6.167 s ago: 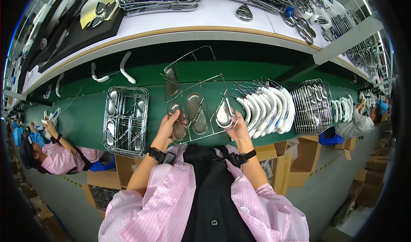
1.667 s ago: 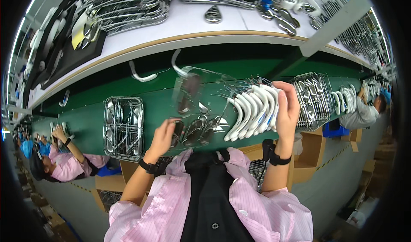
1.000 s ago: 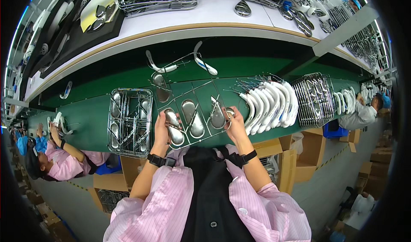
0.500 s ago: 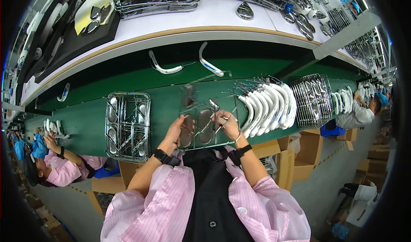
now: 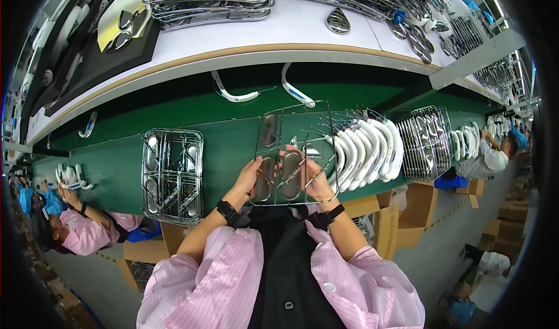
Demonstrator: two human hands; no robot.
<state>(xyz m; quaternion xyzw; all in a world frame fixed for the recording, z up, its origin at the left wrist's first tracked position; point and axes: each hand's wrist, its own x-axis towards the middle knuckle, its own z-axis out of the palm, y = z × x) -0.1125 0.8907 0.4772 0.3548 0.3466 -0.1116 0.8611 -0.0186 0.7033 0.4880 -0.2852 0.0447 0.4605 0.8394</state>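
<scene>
At the near edge of the green table (image 5: pixel 233 148), the wire rack (image 5: pixel 294 154) is sitting tilted up toward the person, and both hands are gripping its lower edge: the left hand (image 5: pixel 249 178) is closing on the left corner, the right hand (image 5: pixel 317 180) on the right, fingers curling through the wires. Oval metal pieces (image 5: pixel 291 175) are lying in its slots, one more near the top. The risk, as I read it: the rack is leaning, so a jolt could be sliding those ovals out of their slots, or its far edge could be catching the white curved parts (image 5: pixel 367 148) stacked just beside it on the right. To the left, well apart, a second wire rack (image 5: pixel 173 175) is lying flat with smaller shiny pieces inside. Further right, a wire basket (image 5: pixel 425 141) is holding packed metal parts.
</scene>
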